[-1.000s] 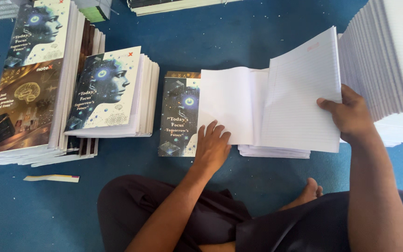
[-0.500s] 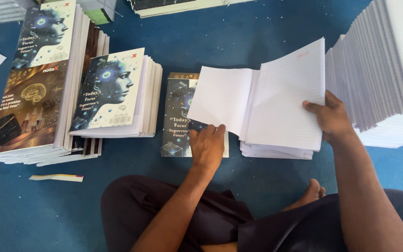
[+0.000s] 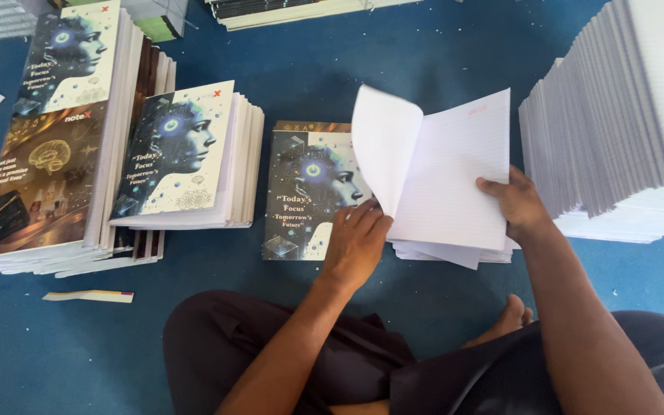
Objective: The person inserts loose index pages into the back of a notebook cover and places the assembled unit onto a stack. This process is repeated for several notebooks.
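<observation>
The left hand (image 3: 356, 240) lies flat and open on a dark cover sheet (image 3: 305, 192) with a robot face. The right hand (image 3: 518, 204) pinches white lined pages (image 3: 455, 173), between the cover and a tall white page stack (image 3: 616, 115).

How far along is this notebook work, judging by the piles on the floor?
Done: covered notebooks stacked at left. In hand: the right hand holds a folded sheaf of ruled pages while the left hand rests on a loose cover. Left: the tall pile of uncovered pages.
</observation>
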